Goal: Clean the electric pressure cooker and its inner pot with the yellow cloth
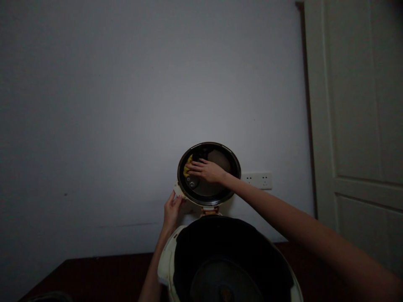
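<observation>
A white electric cooker [166, 260] stands before me with its lid [217, 191] hinged up and the dark inside of the pot in view. My left hand [172, 209] grips the white tab at the lid's lower left edge. Against the inner face of the lid, my right hand [208, 170] presses a yellow cloth [188, 167] with its fingers stretched over it. The cloth lies at the left part of the lid, just above a small round metal valve [192, 184]. Part of the cloth is hidden under the fingertips.
Behind the cooker rises a plain pale wall [126, 105] with a white socket strip [266, 180] to the right of the lid. A dark red table [103, 272] carries the cooker. A pale panelled door [352, 105] is at the right. A dark round rim [50, 297] shows at the bottom left.
</observation>
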A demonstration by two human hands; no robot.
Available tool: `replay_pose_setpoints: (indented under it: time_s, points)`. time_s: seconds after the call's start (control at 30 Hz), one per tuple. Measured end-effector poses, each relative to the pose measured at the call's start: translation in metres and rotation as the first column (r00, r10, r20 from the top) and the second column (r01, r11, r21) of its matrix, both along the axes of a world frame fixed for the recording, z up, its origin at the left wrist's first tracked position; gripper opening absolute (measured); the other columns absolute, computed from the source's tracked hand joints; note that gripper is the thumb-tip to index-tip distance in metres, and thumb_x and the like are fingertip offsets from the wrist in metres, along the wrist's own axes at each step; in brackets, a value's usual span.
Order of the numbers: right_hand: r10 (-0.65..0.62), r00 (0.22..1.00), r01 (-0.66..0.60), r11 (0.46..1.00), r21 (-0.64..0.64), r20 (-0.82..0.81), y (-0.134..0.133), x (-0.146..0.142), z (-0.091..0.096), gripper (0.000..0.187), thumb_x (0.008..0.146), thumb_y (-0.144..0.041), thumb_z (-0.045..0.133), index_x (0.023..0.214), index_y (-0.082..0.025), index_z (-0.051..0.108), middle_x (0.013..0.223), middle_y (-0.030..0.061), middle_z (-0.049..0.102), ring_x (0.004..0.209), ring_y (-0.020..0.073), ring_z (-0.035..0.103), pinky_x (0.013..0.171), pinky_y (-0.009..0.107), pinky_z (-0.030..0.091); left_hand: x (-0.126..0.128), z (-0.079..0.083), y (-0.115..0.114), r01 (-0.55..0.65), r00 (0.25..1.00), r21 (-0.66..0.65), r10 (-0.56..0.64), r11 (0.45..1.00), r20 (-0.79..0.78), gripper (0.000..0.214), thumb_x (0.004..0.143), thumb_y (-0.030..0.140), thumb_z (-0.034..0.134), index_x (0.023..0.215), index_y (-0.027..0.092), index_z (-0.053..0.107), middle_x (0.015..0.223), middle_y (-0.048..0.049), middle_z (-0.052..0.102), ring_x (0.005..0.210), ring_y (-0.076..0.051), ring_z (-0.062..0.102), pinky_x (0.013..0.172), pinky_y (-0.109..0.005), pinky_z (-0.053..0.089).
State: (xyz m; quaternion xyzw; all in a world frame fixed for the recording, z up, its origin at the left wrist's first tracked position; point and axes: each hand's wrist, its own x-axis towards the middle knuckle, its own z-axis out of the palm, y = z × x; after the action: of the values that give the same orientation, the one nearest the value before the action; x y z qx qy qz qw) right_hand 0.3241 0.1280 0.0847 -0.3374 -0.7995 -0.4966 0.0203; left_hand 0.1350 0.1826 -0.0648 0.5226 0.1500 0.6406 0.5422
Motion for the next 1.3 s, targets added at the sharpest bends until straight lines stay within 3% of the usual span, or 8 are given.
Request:
replay_pose_setpoints:
  time_s: [0.3,0.6,0.77,0.93,1.07,1.3]
  points:
    - [-0.110,0.981,0.132,0.983,0.130,-0.161,-0.017,0.017,0.006,0.048,0.088,-0.016,0.046,0.135,-0.026,0.043,0.152,0.0027,0.025,0.131,0.0251,0.036,0.101,0.046,0.036,0.001,0.004,-0.006,0.003,1.000,-0.031,-0.002,1.000,0.021,0.062,0.065,0.035,0.073,0.120,0.013,0.057,0.098,-0.0085,0.071,0.079,-0.016,0.066,0.076,-0.028,0.050]
    - [-0.231,0.925,0.291,0.941,0.172,-0.301,-0.044,0.032,-0.007,0.043,0.089,-0.008,0.041,0.130,-0.019,0.048,0.146,0.0103,0.036,0.125,0.0260,0.042,0.088,0.039,0.050,0.000,0.002,-0.006,-0.007,1.000,-0.004,0.007,1.000,0.000,0.067,0.064,0.039,0.074,0.122,0.012,0.056,0.095,-0.0091,0.071,0.078,-0.018,0.067,0.074,-0.028,0.050]
    - [-0.359,0.857,0.427,0.896,0.119,-0.370,-0.056,0.031,-0.021,0.044,0.090,-0.009,0.035,0.132,-0.016,0.046,0.144,0.0166,0.038,0.121,0.0283,0.046,0.071,0.035,0.056,0.000,-0.001,-0.001,-0.015,1.000,0.011,0.015,1.000,-0.019,0.063,0.067,0.039,0.072,0.122,0.013,0.057,0.097,-0.0086,0.071,0.079,-0.017,0.067,0.076,-0.027,0.050]
    - [-0.503,0.762,0.559,0.829,0.020,-0.408,-0.060,0.021,-0.037,0.046,0.089,-0.006,0.031,0.134,-0.009,0.042,0.137,0.0267,0.042,0.108,0.0291,0.058,0.067,0.036,0.055,-0.001,-0.001,-0.001,-0.023,0.999,0.017,0.024,1.000,-0.029,0.063,0.066,0.039,0.073,0.122,0.013,0.057,0.096,-0.0090,0.072,0.080,-0.018,0.067,0.077,-0.029,0.051]
    - [-0.573,0.704,0.601,0.795,-0.078,-0.420,-0.063,0.011,-0.049,0.042,0.088,-0.003,0.031,0.125,-0.003,0.050,0.125,0.0317,0.051,0.091,0.0272,0.066,0.065,0.035,0.054,-0.001,-0.002,0.001,-0.014,0.999,0.021,0.014,1.000,-0.033,0.064,0.067,0.039,0.072,0.123,0.012,0.055,0.095,-0.0093,0.072,0.080,-0.019,0.067,0.077,-0.030,0.051]
    - [-0.552,0.770,0.509,0.834,-0.213,-0.321,-0.056,-0.012,-0.075,0.024,0.086,-0.009,0.044,0.092,-0.013,0.068,0.092,0.0176,0.070,0.082,0.0210,0.068,0.067,0.028,0.053,0.000,-0.005,0.006,-0.019,0.999,0.044,0.020,0.999,-0.026,0.062,0.068,0.038,0.071,0.123,0.013,0.056,0.095,-0.0089,0.071,0.080,-0.018,0.067,0.078,-0.029,0.051]
